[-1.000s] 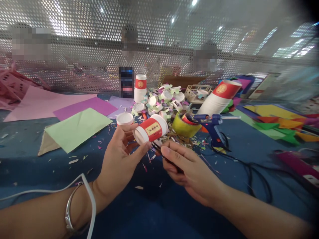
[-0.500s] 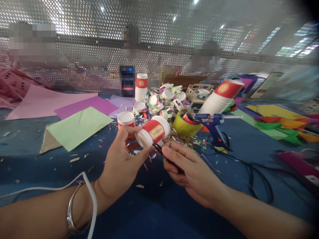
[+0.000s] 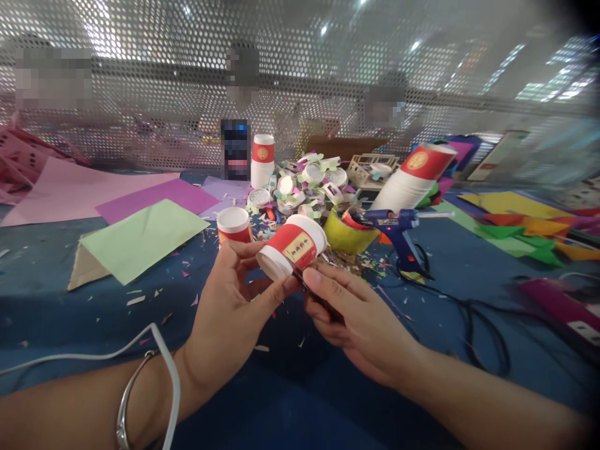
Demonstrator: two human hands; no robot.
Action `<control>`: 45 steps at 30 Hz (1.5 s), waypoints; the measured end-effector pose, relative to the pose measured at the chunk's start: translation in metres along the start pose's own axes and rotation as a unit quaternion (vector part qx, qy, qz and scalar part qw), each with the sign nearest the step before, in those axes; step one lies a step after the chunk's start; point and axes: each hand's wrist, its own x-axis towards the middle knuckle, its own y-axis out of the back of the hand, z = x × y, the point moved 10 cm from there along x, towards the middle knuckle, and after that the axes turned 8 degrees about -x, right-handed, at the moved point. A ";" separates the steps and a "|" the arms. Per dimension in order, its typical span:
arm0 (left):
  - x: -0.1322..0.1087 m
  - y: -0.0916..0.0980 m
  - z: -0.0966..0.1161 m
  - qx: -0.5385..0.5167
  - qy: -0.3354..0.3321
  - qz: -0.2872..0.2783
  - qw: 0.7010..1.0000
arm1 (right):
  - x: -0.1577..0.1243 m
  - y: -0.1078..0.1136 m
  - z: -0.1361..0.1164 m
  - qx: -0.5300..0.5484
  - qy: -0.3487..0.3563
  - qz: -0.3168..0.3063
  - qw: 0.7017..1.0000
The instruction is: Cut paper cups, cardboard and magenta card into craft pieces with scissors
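Paper cup point(image 3: 289, 249), tilted, in left hand point(image 3: 234, 303)

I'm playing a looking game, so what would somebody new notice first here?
Probably the red-and-white paper cup in the middle, tipped over in the left hand, with a dark tool held close to it in the right hand. Behind it is a messy heap of white rounds with pale green paper bits. To the heap's right, a blue glue gun has its nozzle end at a yellow-green container.
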 end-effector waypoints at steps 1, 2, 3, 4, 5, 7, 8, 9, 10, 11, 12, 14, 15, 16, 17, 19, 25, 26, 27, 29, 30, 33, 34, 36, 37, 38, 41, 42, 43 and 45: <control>0.000 0.000 0.000 -0.003 -0.001 0.002 1.000 | 0.000 0.000 0.000 0.000 0.000 0.000 1.000; -0.001 0.000 0.000 -0.005 0.000 0.005 1.000 | 0.000 0.000 0.000 0.000 -0.002 -0.001 1.000; -0.001 0.001 -0.001 -0.007 0.002 0.008 1.000 | 0.000 0.000 0.000 0.002 -0.004 -0.003 1.000; -0.001 0.001 -0.002 -0.006 0.005 0.010 1.000 | 0.000 -0.001 0.000 0.005 -0.004 -0.005 1.000; -0.001 0.001 -0.003 -0.005 0.009 0.012 1.000 | 0.000 -0.001 0.000 0.009 -0.003 -0.009 1.000; -0.002 0.001 -0.004 0.002 0.019 0.014 1.000 | 0.000 -0.002 -0.001 0.015 0.001 -0.017 1.000; -0.003 0.002 -0.005 0.007 0.023 0.016 1.000 | 0.000 -0.003 -0.001 0.017 0.003 -0.020 1.000; -0.003 0.002 -0.006 0.010 0.027 0.016 0.999 | 0.000 -0.003 -0.001 0.020 0.005 -0.022 1.000; -0.003 0.002 -0.006 0.012 0.030 0.015 0.999 | 0.000 -0.003 -0.001 0.022 0.005 -0.023 0.999; -0.004 0.001 -0.006 0.012 0.032 0.014 0.999 | 0.000 -0.002 -0.001 0.023 0.005 -0.023 0.999; -0.004 0.001 -0.006 0.011 0.033 0.012 0.999 | -0.001 -0.002 -0.001 0.024 0.004 -0.023 0.999; -0.005 0.001 -0.006 0.009 0.035 0.010 0.999 | -0.001 -0.002 0.000 0.025 0.005 -0.025 0.999; -0.005 0.001 -0.007 0.008 0.036 0.010 0.999 | -0.001 -0.003 0.000 0.026 0.006 -0.025 0.999; -0.005 0.001 -0.007 0.008 0.038 0.009 0.999 | -0.001 -0.003 0.000 0.026 0.007 -0.026 0.999; -0.005 0.001 -0.008 0.007 0.040 0.008 0.999 | -0.001 -0.003 0.000 0.025 0.010 -0.026 0.999; -0.005 0.000 -0.009 0.004 0.045 0.005 0.999 | -0.001 -0.003 0.000 0.020 0.016 -0.025 0.999; -0.005 -0.002 -0.010 -0.016 0.049 0.000 0.999 | -0.002 -0.001 0.001 0.005 0.019 -0.016 1.000; -0.005 -0.002 -0.010 -0.018 0.049 -0.001 0.999 | -0.002 0.000 0.001 0.003 0.022 -0.014 1.000; -0.005 -0.003 -0.010 -0.018 0.048 -0.003 0.999 | -0.002 0.000 0.000 0.003 0.025 -0.012 1.000; -0.005 -0.003 -0.010 -0.017 0.047 -0.003 0.999 | -0.001 0.002 0.000 0.004 0.028 -0.008 1.000; -0.005 -0.003 -0.010 -0.017 0.047 -0.003 0.999 | -0.001 0.002 0.000 0.004 0.029 -0.008 1.000; -0.006 -0.003 -0.010 -0.009 0.046 -0.006 0.999 | -0.001 0.003 0.000 0.001 0.032 -0.006 0.999; -0.006 -0.003 -0.010 -0.004 0.043 -0.009 0.999 | -0.001 0.003 0.000 -0.001 0.034 -0.005 0.999; -0.005 -0.003 -0.009 0.006 0.035 -0.013 0.999 | -0.001 0.003 -0.001 -0.006 0.036 -0.002 0.999; -0.005 -0.003 -0.009 0.012 0.030 -0.015 0.999 | -0.001 0.004 -0.001 -0.008 0.036 0.001 0.999; -0.005 -0.003 -0.008 0.020 0.026 -0.018 0.999 | -0.001 0.004 -0.001 -0.010 0.035 0.004 0.999; -0.005 -0.004 -0.006 0.047 0.012 -0.022 0.999 | -0.001 0.006 0.000 -0.017 0.036 0.014 0.999; -0.005 -0.004 -0.005 0.053 0.006 -0.023 0.998 | -0.001 0.006 0.000 -0.019 0.037 0.017 0.999; -0.005 -0.004 -0.004 0.058 0.000 -0.025 0.998 | -0.002 0.006 0.000 -0.021 0.038 0.020 0.999; -0.005 -0.005 -0.002 0.069 -0.017 -0.033 0.997 | -0.003 0.006 0.000 -0.024 0.042 0.025 0.998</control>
